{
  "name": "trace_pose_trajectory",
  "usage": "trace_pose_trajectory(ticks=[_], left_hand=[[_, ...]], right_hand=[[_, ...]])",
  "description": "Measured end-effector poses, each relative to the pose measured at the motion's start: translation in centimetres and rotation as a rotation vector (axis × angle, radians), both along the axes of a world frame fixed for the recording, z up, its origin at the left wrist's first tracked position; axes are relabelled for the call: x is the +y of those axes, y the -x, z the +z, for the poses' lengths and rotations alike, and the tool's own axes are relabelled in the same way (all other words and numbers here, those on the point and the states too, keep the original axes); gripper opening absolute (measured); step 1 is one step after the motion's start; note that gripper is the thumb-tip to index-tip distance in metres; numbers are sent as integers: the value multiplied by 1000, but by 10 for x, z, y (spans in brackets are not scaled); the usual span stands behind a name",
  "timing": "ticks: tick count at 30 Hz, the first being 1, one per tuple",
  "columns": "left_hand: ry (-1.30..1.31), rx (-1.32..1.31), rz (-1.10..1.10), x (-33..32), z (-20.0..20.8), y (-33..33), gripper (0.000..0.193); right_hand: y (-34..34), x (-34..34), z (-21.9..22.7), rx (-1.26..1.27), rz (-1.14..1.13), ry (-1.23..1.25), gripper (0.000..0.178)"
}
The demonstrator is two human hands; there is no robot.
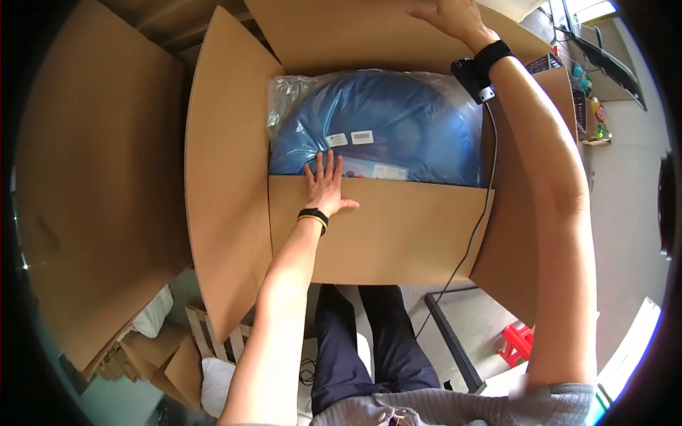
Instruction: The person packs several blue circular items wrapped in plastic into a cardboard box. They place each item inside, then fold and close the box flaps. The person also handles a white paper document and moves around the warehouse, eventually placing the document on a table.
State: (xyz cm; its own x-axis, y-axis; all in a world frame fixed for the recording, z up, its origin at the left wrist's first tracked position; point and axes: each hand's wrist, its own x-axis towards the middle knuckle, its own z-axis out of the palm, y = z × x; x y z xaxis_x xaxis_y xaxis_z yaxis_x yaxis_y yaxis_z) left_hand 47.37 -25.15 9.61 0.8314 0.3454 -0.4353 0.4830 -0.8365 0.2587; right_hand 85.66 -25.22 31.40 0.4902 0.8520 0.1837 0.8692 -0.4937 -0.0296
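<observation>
A large cardboard box point(383, 227) stands in front of me with its flaps up and out. Inside it lies a rounded blue bundle point(391, 106) in clear plastic, with small white labels on top. My left hand point(325, 186) is open, fingers spread, reaching over the near flap with its fingertips on the bundle's near edge. Near the far flap point(341, 35) is my right hand point(455, 18), its fingers stretched out and holding nothing; the picture's upper edge cuts it off partly. A black device point(470, 79) is strapped at my right wrist.
From the wrist device a thin cable point(469, 248) hangs across the box's right side. Tall cardboard point(106, 170) rises at the left. A smaller open box point(167, 362) sits lower left, a red stool point(517, 343) lower right. Shelved items point(597, 117) stand far right.
</observation>
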Motion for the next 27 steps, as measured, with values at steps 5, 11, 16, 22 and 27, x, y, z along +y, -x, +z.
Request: trace_pose_trajectory(ticks=[5,11,16,22,27], left_hand=[[-56,50,19,-4,19,-2,126],[-136,-213,30,-14,49,21,102],[-205,-296,91,-32,77,34,96],[-159,-360,-24,-26,87,10,94],[-74,-306,-194,-28,51,-16,81]], right_hand=[[37,-43,-20,-103,88,-92,55],[156,-125,-44,267,94,-65,66],[223,-196,-103,399,12,329,86],[232,-202,-135,373,5,279,68],[232,-205,-150,367,58,211,60]])
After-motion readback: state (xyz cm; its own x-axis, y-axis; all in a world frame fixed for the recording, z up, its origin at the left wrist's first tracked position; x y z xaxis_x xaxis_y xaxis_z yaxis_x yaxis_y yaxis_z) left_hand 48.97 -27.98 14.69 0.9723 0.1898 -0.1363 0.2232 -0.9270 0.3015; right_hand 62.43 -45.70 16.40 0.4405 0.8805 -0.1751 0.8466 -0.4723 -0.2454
